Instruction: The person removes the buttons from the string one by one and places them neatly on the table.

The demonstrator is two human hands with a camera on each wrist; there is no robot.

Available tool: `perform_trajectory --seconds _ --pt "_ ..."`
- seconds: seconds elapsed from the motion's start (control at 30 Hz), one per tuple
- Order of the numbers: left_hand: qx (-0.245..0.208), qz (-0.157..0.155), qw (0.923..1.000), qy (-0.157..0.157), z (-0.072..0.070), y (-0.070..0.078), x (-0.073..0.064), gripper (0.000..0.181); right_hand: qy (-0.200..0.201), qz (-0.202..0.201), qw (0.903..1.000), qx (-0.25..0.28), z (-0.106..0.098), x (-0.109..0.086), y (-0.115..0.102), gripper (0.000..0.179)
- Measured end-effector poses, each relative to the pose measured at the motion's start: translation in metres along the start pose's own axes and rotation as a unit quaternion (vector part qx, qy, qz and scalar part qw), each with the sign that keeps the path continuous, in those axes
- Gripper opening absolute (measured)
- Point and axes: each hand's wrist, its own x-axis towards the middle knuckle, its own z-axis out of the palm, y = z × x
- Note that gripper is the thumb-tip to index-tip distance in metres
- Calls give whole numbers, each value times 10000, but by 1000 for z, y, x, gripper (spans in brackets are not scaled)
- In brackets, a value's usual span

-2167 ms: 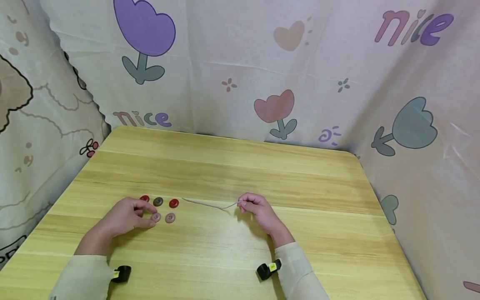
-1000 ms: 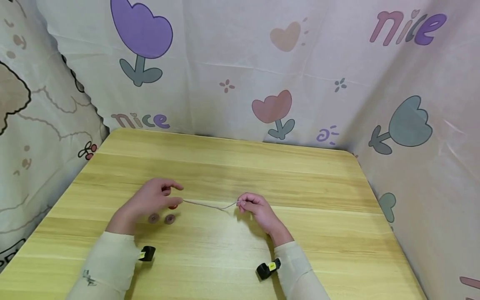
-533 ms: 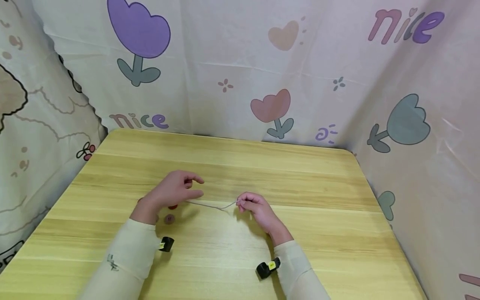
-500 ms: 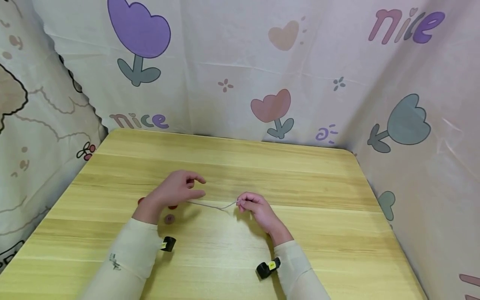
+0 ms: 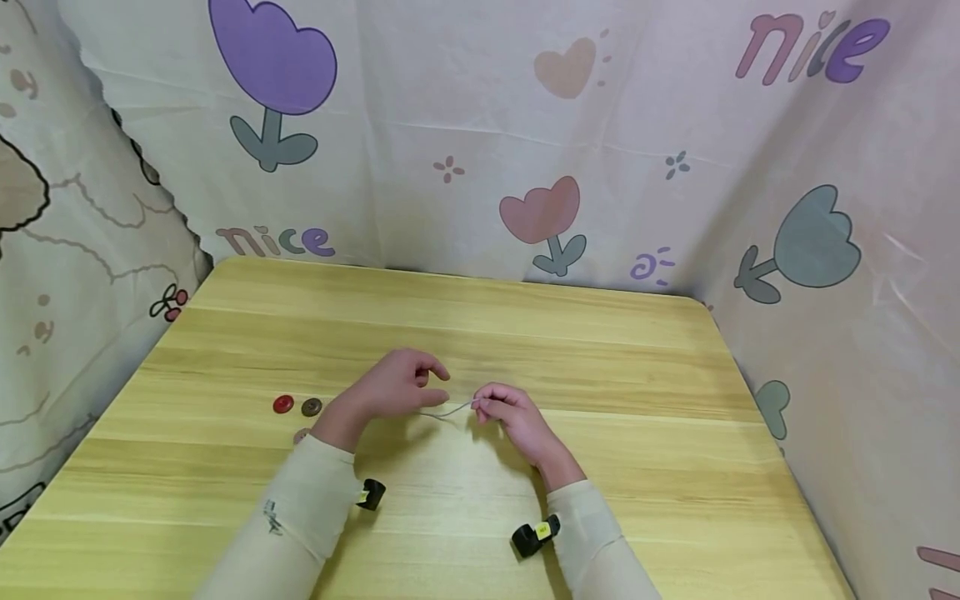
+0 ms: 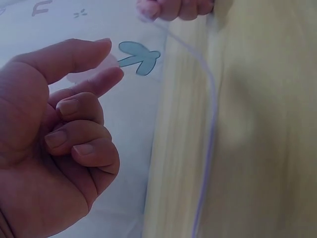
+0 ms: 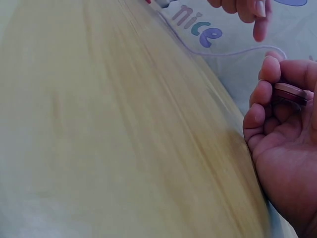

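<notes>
My right hand [image 5: 510, 412] pinches a thin pale cord [image 5: 455, 410] between thumb and index finger above the table. In the right wrist view, a small stack of buttons [image 7: 290, 93] sits inside that hand, just below the pinched fingertips. My left hand [image 5: 397, 383] hovers left of it over the cord, holding nothing. Its thumb and index finger [image 6: 110, 79] are parted and the other fingers bend inward. A red button [image 5: 283, 404] and a dark brown button [image 5: 312, 407] lie left of the left wrist. A pinkish button [image 5: 301, 436] is partly covered by the left sleeve.
The wood-patterned table [image 5: 600, 358] reaches back to a printed curtain [image 5: 420, 100], which also hangs along both sides. A small black camera sits at each wrist, the left camera [image 5: 371, 494] and the right camera [image 5: 532, 539].
My left hand has moved from the pinkish button rightward along the cord, toward the right hand. Its forearm now hides some buttons. The right hand has kept its pinch and place.
</notes>
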Motion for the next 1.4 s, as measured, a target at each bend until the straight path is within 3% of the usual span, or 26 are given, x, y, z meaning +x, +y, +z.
perform_trajectory --seconds 0.43,0.63,0.8,1.1,1.4 --pt "110 -125 9996 -235 28 -5 6 13 35 -29 10000 71 0 -1 1 31" --pt "307 76 9993 -222 36 -5 9 4 110 -27 9999 16 -1 0 3 26" --pt "363 -27 9993 -56 34 -5 8 7 100 -56 9999 97 -1 0 3 26" --pt "217 -126 9995 181 23 -4 4 10 -173 -135 9973 706 -2 0 6 34" --pt "294 -64 9989 360 15 -6 5 11 -249 -400 9981 407 -4 2 6 32"
